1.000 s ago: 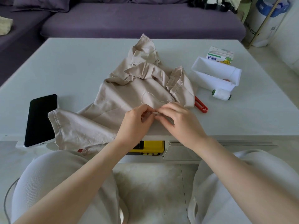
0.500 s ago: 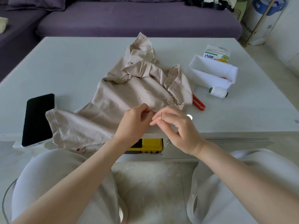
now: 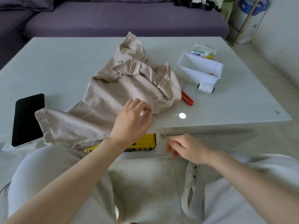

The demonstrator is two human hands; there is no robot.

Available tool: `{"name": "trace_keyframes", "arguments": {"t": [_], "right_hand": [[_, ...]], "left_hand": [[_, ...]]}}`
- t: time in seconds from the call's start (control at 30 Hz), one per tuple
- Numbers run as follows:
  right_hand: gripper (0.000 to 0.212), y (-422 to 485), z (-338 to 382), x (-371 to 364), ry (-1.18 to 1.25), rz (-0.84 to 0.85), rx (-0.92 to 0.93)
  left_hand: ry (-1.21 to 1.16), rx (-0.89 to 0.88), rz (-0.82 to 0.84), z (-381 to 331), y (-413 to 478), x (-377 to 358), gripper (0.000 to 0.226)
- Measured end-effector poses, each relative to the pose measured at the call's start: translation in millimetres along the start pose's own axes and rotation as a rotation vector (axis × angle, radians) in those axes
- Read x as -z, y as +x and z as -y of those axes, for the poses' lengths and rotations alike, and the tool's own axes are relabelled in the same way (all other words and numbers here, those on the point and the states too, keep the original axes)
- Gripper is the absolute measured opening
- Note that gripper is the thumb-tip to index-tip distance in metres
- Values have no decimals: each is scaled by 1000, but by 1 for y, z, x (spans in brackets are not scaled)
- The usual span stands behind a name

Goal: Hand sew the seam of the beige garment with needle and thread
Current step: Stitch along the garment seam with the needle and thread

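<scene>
— Where does the beige garment (image 3: 111,97) lie?

— Crumpled across the middle of the white bench (image 3: 64,65). One hemmed end stretches toward the near left corner, just beside a black phone (image 3: 27,118).

— And the person's hands?

— The left hand (image 3: 131,122) sits on the cloth near the bench's front edge. Its fingers are curled, and its thumb and fingertips pinch a small fold of the fabric. The right hand (image 3: 186,147) is off the bench, lower and to the right, in front of the bench's edge. Its thumb and forefinger are pressed together on the thread (image 3: 159,127).

— How does the thread run?

— It is taut, in a straight slanting line from the pinched fold down to the right hand's fingertips. Beyond the left hand, a slack length of it lies in a loop on the garment.

— Is the needle visible?

— No, it is too small to make out, so one cannot tell whether it sits in the right hand's pinch.

— What else is on the bench?

— A red-handled tool (image 3: 187,99) is partly tucked under the garment's right side. A white spool (image 3: 205,87) lies on its side just beside a white tray (image 3: 194,73), and behind the tray stands a small carton (image 3: 204,53) with a pineapple print. A yellow case (image 3: 145,142) shows under the bench's front edge, and a purple sofa (image 3: 113,18) stands beyond the far side.
</scene>
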State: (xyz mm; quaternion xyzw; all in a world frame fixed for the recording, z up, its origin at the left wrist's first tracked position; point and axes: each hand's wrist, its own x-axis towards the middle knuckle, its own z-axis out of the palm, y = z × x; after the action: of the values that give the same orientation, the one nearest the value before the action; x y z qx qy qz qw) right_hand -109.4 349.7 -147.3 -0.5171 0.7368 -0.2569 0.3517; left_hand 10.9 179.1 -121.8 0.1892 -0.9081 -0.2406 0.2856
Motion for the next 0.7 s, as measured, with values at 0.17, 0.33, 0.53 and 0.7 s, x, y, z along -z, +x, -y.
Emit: {"name": "trace_keyframes", "arguments": {"t": [0.17,0.33,0.53,0.7], "right_hand": [[34,-18,-7,9,263,-175,-17],[37,-28,-16,22,397,-433,-48],[35,-32,-28,26,278,-591,-170],[32,-29,-24,26,222,-612,-166]], "left_hand": [[149,-361,117,-10,-13,-17,31],[220,-622,205,-23,-35,-34,20],[174,-719,412,-26,-60,-51,24],[188,-590,446,-13,-60,-56,23]]}}
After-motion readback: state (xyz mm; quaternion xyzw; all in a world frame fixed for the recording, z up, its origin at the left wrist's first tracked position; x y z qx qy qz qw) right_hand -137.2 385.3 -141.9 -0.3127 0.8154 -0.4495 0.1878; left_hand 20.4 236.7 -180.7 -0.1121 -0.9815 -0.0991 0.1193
